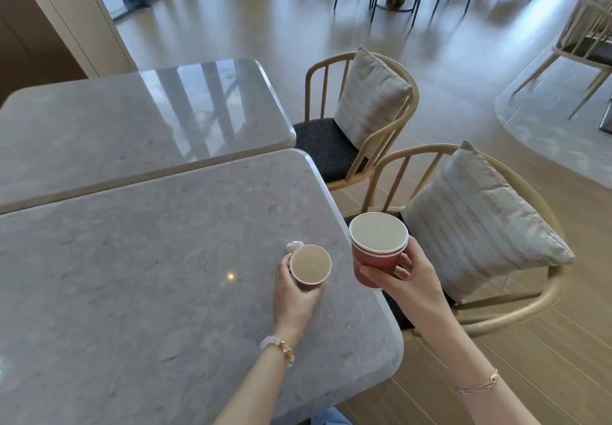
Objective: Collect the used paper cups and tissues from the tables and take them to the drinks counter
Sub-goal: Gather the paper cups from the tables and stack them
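Observation:
My left hand (293, 295) grips a small red paper cup (311, 267) above the near grey table (165, 275), close to its right edge. A crumpled white tissue (294, 245) pokes out behind that cup at my fingertips. My right hand (407, 279) holds a stack of larger red paper cups (377, 249) just off the table's right edge, over a chair seat. Both cups look empty inside.
A second grey table (132, 126) adjoins the near one on the far side. Two wooden chairs with striped cushions (371, 100) (480, 222) stand along the right of the tables. More chairs and tables fill the far room; wooden floor lies to the right.

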`<act>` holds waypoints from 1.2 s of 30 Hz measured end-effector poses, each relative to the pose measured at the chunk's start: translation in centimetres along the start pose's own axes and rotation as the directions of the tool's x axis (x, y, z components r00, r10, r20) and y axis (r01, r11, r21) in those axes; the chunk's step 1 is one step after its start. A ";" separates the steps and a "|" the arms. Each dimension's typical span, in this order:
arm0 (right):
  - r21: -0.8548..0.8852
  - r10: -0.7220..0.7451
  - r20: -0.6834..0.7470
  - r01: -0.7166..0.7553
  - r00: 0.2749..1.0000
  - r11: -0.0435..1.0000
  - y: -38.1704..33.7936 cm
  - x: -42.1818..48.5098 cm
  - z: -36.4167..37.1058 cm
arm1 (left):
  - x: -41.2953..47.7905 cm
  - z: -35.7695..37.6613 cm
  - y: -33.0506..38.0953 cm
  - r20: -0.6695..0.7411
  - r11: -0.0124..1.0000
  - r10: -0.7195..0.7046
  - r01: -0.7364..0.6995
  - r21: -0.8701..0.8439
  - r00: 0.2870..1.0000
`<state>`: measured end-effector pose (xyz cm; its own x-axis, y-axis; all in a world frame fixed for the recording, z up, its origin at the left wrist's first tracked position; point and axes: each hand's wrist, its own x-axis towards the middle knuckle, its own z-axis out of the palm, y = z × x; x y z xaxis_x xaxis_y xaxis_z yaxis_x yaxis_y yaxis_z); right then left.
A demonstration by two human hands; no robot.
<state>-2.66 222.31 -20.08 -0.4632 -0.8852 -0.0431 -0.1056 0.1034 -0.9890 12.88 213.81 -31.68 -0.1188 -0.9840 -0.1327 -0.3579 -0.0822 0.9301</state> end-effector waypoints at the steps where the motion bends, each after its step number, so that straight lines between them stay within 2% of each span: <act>1: -0.002 0.003 -0.001 -0.003 1.000 1.000 0.1 0.1 0.0 | 0.1 0.2 0.0 -0.018 1.000 -0.006 0.006 -0.006 1.000; 10: 0.006 0.017 0.000 -0.017 1.000 1.000 0.2 0.6 0.2 | 0.6 -0.5 1.1 -0.046 0.999 0.012 -0.014 -0.041 0.999; 17: 0.003 0.010 0.018 -0.010 1.000 1.000 0.2 1.2 1.8 | 0.4 -3.9 5.4 -0.069 0.989 0.093 -0.100 -0.111 0.993; 26: -0.039 0.044 0.127 -0.039 0.991 0.998 1.0 0.6 4.9 | -0.1 -10.3 11.4 -0.100 0.925 0.154 -0.179 -0.335 0.983; 29: -0.058 0.054 0.175 -0.045 0.983 0.997 0.8 0.4 6.2 | -0.5 -12.1 12.9 -0.093 0.914 0.208 -0.227 -0.336 0.974; 36: -0.054 0.018 0.281 -0.002 0.959 0.999 -0.3 0.2 9.2 | -1.5 -14.8 13.6 -0.089 0.928 0.207 -0.225 -0.297 0.974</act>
<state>5.43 217.95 -21.10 -0.1989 -0.9751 -0.0986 -0.1523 0.1301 -0.9797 21.86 211.87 -13.74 -0.1076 -0.9897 0.0939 -0.0304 0.0977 0.9947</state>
